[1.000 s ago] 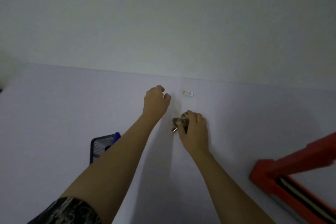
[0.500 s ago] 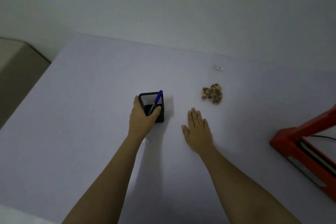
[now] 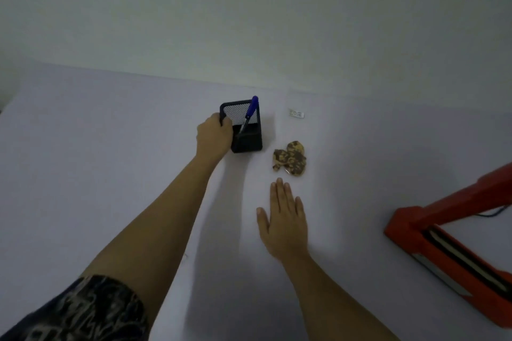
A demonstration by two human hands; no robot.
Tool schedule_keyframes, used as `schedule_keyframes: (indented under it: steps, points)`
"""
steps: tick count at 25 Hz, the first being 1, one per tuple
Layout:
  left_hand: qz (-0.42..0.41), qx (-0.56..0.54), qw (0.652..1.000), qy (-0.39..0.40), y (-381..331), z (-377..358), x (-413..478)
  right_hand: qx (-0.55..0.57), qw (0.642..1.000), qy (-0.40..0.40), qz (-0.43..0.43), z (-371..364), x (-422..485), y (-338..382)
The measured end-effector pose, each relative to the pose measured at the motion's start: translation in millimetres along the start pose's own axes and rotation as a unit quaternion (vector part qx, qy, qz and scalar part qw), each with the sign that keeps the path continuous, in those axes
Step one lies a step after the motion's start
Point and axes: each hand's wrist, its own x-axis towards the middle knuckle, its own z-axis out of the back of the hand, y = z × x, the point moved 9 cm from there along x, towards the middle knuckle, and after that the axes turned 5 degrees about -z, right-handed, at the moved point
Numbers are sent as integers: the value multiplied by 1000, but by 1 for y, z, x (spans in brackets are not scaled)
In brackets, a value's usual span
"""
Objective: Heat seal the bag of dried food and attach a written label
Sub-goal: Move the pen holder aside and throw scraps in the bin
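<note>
My left hand (image 3: 214,134) grips the left rim of a black mesh pen holder (image 3: 246,133) standing on the table; a blue pen (image 3: 249,115) leans inside it. Just right of the holder lies the clear bag of brown dried food (image 3: 291,158), flat on the table. My right hand (image 3: 285,221) rests palm down, fingers together, a little in front of the bag and not touching it. A small white label (image 3: 296,113) lies beyond the bag near the wall. The red heat sealer (image 3: 448,232) stands at the right with its arm raised.
The pale table (image 3: 110,174) runs back to a plain wall (image 3: 249,22). A dark cable (image 3: 490,213) lies behind the sealer at the right edge.
My left hand left the bag area, took the pen holder and has slid it away from me, closer to the bag. My right hand let go of the bag and lies flat.
</note>
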Motion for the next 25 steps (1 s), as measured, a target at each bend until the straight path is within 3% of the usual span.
schedule_keyframes:
  steps: [6,9,14,18,22,25]
  points:
    - [-24,33,997,57,-46,-44,100,-9,999,-43,-11,4,3,-4]
    - [-34,93,993,58,-52,-53,120,-14,999,-51,-12,5,3,-4]
    - [-21,95,994,46,-46,-62,133,-9,998,-56,-11,5,1,-5]
    - [-36,100,994,28,-60,-54,117,-12,999,-49,-8,5,1,-4]
    - [-111,84,990,-16,-61,-26,61,-26,999,-40,-7,5,1,-2]
    - [-150,92,984,41,-23,-24,-13,-34,999,-35,-8,4,1,-3]
